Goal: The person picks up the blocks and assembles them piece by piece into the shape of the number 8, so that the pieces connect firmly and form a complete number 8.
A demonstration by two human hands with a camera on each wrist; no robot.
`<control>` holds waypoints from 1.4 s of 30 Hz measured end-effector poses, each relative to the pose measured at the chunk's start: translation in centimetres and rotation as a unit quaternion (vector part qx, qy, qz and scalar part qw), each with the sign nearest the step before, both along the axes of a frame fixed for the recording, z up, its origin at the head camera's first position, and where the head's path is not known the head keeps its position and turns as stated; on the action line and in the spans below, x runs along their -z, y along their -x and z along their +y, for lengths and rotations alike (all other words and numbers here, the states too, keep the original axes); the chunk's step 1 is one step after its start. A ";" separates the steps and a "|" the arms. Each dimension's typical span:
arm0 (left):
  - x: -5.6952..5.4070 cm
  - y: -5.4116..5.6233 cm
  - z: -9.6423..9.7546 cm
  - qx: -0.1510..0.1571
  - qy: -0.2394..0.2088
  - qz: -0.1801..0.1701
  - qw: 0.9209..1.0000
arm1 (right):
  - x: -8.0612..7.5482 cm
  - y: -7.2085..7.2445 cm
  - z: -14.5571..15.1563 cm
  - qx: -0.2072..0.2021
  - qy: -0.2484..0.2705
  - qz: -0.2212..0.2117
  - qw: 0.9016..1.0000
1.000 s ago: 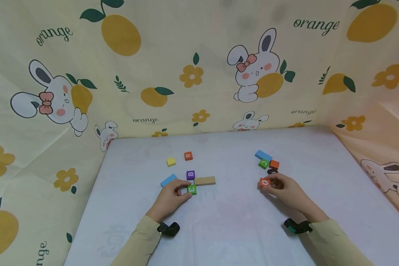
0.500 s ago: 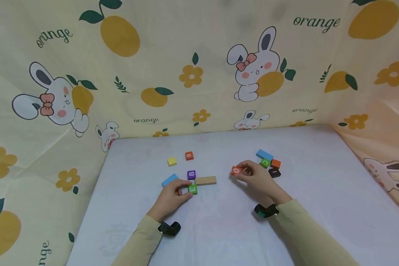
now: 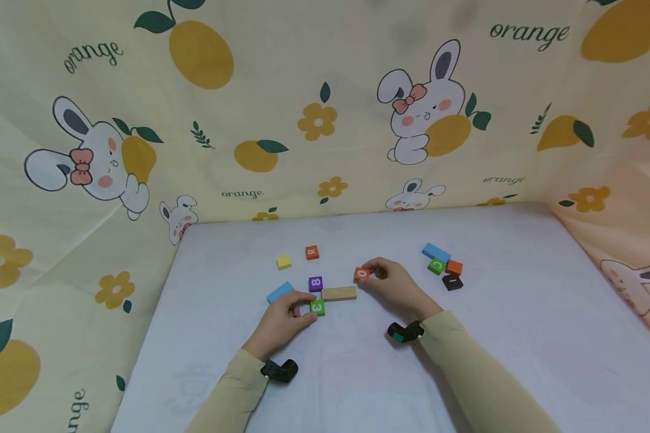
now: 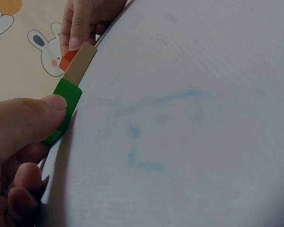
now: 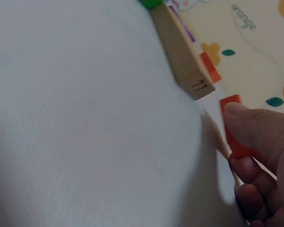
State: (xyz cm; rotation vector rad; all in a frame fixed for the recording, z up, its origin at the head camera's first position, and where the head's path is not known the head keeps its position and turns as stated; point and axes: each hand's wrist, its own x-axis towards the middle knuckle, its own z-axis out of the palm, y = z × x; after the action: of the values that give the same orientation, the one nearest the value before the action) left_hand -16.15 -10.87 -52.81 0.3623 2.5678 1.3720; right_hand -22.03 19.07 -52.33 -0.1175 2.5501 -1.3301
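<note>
- left hand (image 3: pixel 280 319): fingers gripped green "3" block (image 3: pixel 317 308), near-left of wooden block (image 3: pixel 339 293)
- right hand (image 3: pixel 392 285): fingers pinched orange "0" block (image 3: pixel 361 274), far-right of wooden block
- purple "8" block (image 3: pixel 315 284) sat far of green one

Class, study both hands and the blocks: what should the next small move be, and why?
Probably the right hand should ease its orange 0 block to the bare end of the wooden block. It pinches that block near this end, a gap showing in the right wrist view, while the left hand holds the green 3 block at the other end.
</note>
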 end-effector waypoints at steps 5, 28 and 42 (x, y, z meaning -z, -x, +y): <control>0.1 0.0 0.0 -0.004 0.001 -0.002 1.000 | 0.2 0.1 -0.1 -0.011 0.002 -0.001 1.000; 0.8 0.2 0.1 -0.007 -0.004 0.012 1.000 | 0.0 -0.3 -0.2 -0.022 -0.006 0.008 1.000; 0.7 0.2 0.1 -0.011 -0.003 0.007 1.000 | 0.0 -0.4 0.0 -0.027 -0.006 0.000 1.000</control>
State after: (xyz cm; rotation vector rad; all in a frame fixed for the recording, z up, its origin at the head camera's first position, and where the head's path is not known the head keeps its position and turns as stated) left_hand -16.31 -10.78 -53.53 0.3464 2.5876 1.3888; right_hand -21.61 19.03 -52.34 -0.1809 2.5360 -1.2939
